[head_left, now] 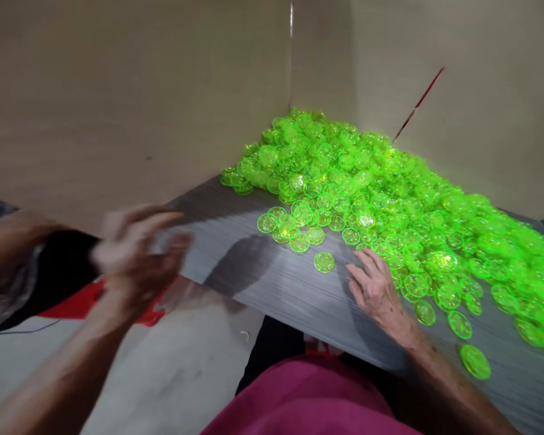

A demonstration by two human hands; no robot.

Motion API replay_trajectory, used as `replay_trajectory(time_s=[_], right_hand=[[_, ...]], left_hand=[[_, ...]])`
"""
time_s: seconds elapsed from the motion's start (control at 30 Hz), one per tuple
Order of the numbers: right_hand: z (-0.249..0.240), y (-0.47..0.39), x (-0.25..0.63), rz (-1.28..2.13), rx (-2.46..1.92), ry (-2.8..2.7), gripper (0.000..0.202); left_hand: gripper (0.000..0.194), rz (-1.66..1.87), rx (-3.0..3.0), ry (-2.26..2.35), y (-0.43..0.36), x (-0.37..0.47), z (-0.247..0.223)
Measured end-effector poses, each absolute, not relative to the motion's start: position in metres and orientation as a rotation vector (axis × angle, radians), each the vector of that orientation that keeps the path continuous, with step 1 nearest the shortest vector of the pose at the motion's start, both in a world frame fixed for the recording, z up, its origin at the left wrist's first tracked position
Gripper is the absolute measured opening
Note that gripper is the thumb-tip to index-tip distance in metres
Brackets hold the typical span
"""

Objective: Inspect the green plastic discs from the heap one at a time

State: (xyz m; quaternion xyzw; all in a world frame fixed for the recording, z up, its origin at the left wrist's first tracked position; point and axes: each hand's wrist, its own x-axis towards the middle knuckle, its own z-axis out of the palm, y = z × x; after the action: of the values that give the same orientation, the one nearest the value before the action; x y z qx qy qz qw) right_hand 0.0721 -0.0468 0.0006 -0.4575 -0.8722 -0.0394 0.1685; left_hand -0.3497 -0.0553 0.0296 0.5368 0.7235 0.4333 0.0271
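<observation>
Has right hand (374, 287), with fingers parted, nearer the loose disc (324, 262) lying at its nine o'clock (round, no long axis!); holds blurred left hand (133, 254) unclenched.

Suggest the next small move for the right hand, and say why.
Probably shift the right hand slightly left to the loose green disc: it lies apart from the pile, close beside that hand, and nothing covers it.

Glare flecks green discs (365, 220); left fingers (156, 222) are blurred.
</observation>
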Motion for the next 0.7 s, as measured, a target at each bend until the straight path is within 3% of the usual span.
replay_trajectory(time_s=[0.1,0.17,0.27,0.47,0.7], right_hand=[[0.002,-0.077,0.085,-0.173,-1.408,-2.449,0.028],[0.001,-0.097,0.104,-0.291,-1.486,-2.358,0.026],[-0.005,-0.126,0.143,-0.510,-1.696,-2.107,0.026],[-0.024,-0.152,0.198,-0.488,-2.194,-1.751,0.056],[-0.032,-0.118,0.191,-0.344,-2.019,-1.889,0.057]], left_hand=[[0.064,0.754,2.228,1.851,-0.019,-0.308,0.006],[0.088,0.456,2.275,1.823,0.003,-0.281,-0.009],[0.102,0.208,2.314,1.740,0.018,-0.247,-0.022],[0.097,0.167,2.439,1.673,0.004,-0.180,-0.025],[0.086,0.295,2.399,1.506,-0.004,-0.090,-0.025]])
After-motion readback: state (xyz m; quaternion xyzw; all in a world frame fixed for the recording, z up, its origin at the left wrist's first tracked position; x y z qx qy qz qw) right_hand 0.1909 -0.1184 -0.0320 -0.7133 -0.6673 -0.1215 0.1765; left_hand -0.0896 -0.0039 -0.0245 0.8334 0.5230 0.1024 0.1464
